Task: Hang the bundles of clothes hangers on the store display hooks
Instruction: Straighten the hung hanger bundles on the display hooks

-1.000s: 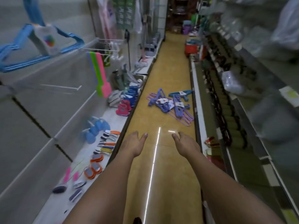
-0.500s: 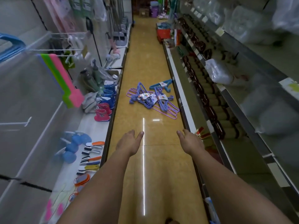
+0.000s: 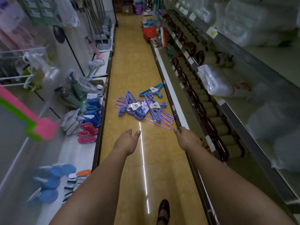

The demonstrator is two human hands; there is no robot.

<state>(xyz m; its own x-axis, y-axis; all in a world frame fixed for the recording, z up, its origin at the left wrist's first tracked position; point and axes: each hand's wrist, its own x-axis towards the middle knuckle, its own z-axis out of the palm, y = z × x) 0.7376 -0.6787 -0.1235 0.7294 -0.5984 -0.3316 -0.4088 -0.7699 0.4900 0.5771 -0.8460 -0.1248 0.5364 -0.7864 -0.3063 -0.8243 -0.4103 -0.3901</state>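
Several bundles of clothes hangers (image 3: 142, 109), purple, blue and pink with white paper labels, lie in a pile on the yellow aisle floor ahead of me. A teal bundle (image 3: 152, 90) lies just behind them. My left hand (image 3: 127, 141) and my right hand (image 3: 186, 139) reach forward side by side, short of the pile, fingers loosely apart and holding nothing. White wire display hooks (image 3: 19, 51) stick out from the left wall panel at upper left.
Low shelf on the left carries small boots (image 3: 86, 135), brushes and blue pads (image 3: 52, 181). A pink and green item (image 3: 32, 120) hangs at left. Right shelving (image 3: 211, 98) holds dark goods and plastic bags. Red boxes (image 3: 150, 33) stand further down the aisle. My shoe (image 3: 163, 210) shows below.
The view has moved forward down the aisle and the hanger pile has come closer. Both hands stay stretched out and empty. A hung blue hanger bundle at upper left has left the view.
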